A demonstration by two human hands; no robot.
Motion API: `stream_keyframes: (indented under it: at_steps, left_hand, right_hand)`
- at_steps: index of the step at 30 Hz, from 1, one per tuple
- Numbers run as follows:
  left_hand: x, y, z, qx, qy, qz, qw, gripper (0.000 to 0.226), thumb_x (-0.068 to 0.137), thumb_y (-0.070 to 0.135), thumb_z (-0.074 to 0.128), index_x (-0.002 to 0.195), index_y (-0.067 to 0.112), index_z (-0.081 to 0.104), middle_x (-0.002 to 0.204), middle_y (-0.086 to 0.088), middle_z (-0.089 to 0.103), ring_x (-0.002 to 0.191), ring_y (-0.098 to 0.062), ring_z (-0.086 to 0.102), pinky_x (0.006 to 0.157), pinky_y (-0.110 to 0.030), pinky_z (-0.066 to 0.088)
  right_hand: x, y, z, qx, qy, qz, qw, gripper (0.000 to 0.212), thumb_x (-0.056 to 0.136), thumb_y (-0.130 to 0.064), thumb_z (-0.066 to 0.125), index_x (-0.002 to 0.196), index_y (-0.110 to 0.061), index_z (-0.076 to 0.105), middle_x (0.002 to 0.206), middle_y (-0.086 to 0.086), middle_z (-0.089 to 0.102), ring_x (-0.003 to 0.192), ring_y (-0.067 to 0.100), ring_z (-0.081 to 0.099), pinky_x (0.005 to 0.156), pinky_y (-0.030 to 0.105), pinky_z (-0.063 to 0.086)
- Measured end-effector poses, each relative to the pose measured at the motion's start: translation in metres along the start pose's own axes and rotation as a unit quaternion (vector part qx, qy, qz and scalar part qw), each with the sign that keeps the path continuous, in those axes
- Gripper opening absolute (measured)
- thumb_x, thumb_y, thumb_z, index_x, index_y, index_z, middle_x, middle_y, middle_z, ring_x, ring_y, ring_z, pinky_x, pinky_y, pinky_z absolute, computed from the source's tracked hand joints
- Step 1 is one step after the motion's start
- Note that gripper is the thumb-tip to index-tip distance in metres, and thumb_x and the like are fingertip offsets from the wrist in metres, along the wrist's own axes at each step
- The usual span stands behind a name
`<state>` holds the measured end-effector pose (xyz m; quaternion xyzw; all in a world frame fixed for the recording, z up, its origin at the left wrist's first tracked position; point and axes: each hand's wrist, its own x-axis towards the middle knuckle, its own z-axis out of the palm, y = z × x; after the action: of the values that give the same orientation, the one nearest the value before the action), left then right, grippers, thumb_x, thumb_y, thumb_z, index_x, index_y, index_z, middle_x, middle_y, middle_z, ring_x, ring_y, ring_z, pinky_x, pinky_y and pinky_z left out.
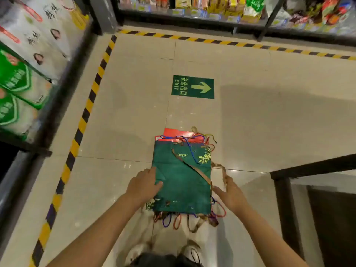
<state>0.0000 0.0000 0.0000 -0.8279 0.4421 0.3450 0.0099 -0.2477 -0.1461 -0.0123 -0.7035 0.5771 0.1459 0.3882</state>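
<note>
**Squaring up a stack of flat gift bags on the shop floor**

- Floor point(134, 112): pale glossy tile, edged left and far side with yellow-black hazard tape point(84, 120). Green exit sign point(192, 87) stuck flat mid-floor, arrow pointing right.
- Shelving: stocked shelves point(28, 64) along the left edge, more packaged goods on the far shelves point(212, 8). Dark-framed fixture point(308, 170) at the near right corner.
- Stack of bags: lies flat on the floor, well apart from the taped left edge, between the exit sign and the person's shoes point(192, 249). Green bag point(183, 180) on top. A red bag point(179, 134) sticks out at the far end.
- Handles: loose cord handles point(173, 220), red, blue and tan, spill from the near end; more trail at the far end. A tan ribbon handle point(194, 168) crosses the green face diagonally.
- Left hand point(143, 186): fingers fairly straight, laid against the stack's left edge, thumb on the green face. Grips nothing.
- Right hand point(232, 196): set against the right edge, fingers pointed in. A ribbon loop rises beside it; cannot tell whether it is pinched.

Progress, my reading: bags gathered and roughly aligned, sides being pressed square. Left to do: red bag at the far end not flush, handles untidy, stack not yet lifted.
</note>
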Motion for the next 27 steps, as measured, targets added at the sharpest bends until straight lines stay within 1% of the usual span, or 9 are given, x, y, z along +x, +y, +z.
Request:
stream_keyframes:
  at_steps: [4, 7, 10, 11, 14, 17, 18, 21, 27]
  left_hand:
    - [0.091, -0.042, 0.079, -0.052, -0.015, -0.037, 0.998, 0.062, 0.096, 0.05, 0.045, 0.143, 0.014, 0.028, 0.134, -0.014, 0.051, 0.118, -0.031, 0.052, 0.095, -0.039, 0.045]
    - [0.153, -0.078, 0.129, -0.149, 0.005, -0.072, 0.986, 0.074, 0.092, 0.057, 0.046, 0.143, 0.006, 0.029, 0.138, -0.02, 0.048, 0.124, -0.035, 0.049, 0.101, -0.04, 0.042]
    - [0.198, -0.112, 0.166, -0.285, -0.017, -0.067, 0.956, 0.105, 0.064, 0.086, 0.052, 0.136, 0.01, 0.043, 0.132, -0.011, 0.057, 0.115, -0.026, 0.058, 0.1, -0.041, 0.046]
    - [0.208, -0.121, 0.178, -0.327, -0.024, -0.067, 0.942, 0.112, 0.054, 0.091, 0.054, 0.133, 0.013, 0.046, 0.129, -0.007, 0.06, 0.111, -0.022, 0.061, 0.099, -0.041, 0.048]
    - [0.213, -0.122, 0.189, -0.434, -0.027, -0.069, 0.898, 0.1, 0.051, 0.081, 0.066, 0.126, 0.015, 0.056, 0.118, -0.002, 0.066, 0.101, -0.018, 0.067, 0.095, -0.038, 0.052]
    - [0.212, -0.115, 0.191, -0.533, -0.061, -0.087, 0.84, 0.085, 0.057, 0.066, 0.074, 0.121, 0.012, 0.061, 0.11, -0.005, 0.071, 0.098, -0.021, 0.069, 0.094, -0.038, 0.052]
    - [0.212, -0.113, 0.193, -0.561, -0.071, -0.1, 0.819, 0.075, 0.065, 0.059, 0.076, 0.12, 0.01, 0.062, 0.108, -0.007, 0.072, 0.097, -0.023, 0.07, 0.091, -0.037, 0.053]
    - [0.21, -0.104, 0.19, -0.608, -0.089, -0.122, 0.779, 0.054, 0.076, 0.041, 0.074, 0.117, 0.006, 0.064, 0.104, -0.012, 0.073, 0.096, -0.026, 0.069, 0.08, -0.032, 0.055]
    - [0.216, -0.104, 0.18, -0.645, -0.127, -0.13, 0.742, 0.074, 0.055, 0.044, 0.086, 0.117, 0.009, 0.066, 0.107, -0.013, 0.072, 0.1, -0.029, 0.068, 0.088, -0.037, 0.053]
  right_hand:
    - [0.1, 0.042, 0.055, 0.027, -0.019, 0.019, 0.999, 0.091, 0.087, -0.058, 0.054, 0.151, -0.007, 0.013, 0.155, 0.017, 0.026, 0.138, 0.034, 0.033, 0.112, 0.041, 0.031]
    - [0.157, 0.061, 0.086, 0.042, -0.009, -0.009, 0.999, 0.078, 0.091, -0.052, 0.052, 0.148, -0.006, 0.024, 0.152, 0.017, 0.029, 0.14, 0.032, 0.028, 0.116, 0.04, 0.023]
    - [0.187, 0.071, 0.108, 0.142, -0.026, -0.008, 0.989, 0.061, 0.095, -0.035, 0.054, 0.144, -0.007, 0.032, 0.14, 0.004, 0.038, 0.131, 0.026, 0.039, 0.095, 0.017, 0.03]
    - [0.195, 0.074, 0.114, 0.182, -0.041, 0.0, 0.983, 0.057, 0.095, -0.033, 0.054, 0.142, -0.008, 0.034, 0.136, 0.004, 0.044, 0.121, 0.022, 0.048, 0.087, 0.017, 0.034]
    - [0.209, 0.082, 0.129, 0.277, -0.068, 0.013, 0.958, 0.047, 0.089, -0.045, 0.06, 0.125, -0.017, 0.048, 0.117, 0.001, 0.062, 0.089, 0.008, 0.061, 0.069, 0.02, 0.047]
    - [0.219, 0.094, 0.141, 0.359, -0.101, 0.046, 0.927, 0.094, 0.048, -0.071, 0.077, 0.122, -0.017, 0.057, 0.105, 0.002, 0.072, 0.097, 0.02, 0.069, 0.088, 0.036, 0.054]
    - [0.221, 0.096, 0.142, 0.372, -0.109, 0.054, 0.92, 0.097, 0.043, -0.071, 0.078, 0.12, -0.017, 0.059, 0.105, 0.003, 0.073, 0.098, 0.022, 0.069, 0.091, 0.039, 0.053]
    - [0.22, 0.094, 0.141, 0.4, -0.144, 0.059, 0.903, 0.07, 0.062, -0.058, 0.076, 0.114, -0.013, 0.065, 0.103, 0.008, 0.074, 0.099, 0.025, 0.069, 0.093, 0.038, 0.051]
    - [0.22, 0.084, 0.141, 0.417, -0.172, 0.065, 0.89, 0.063, 0.062, -0.047, 0.08, 0.111, -0.011, 0.065, 0.101, 0.011, 0.074, 0.089, 0.025, 0.072, 0.081, 0.034, 0.052]
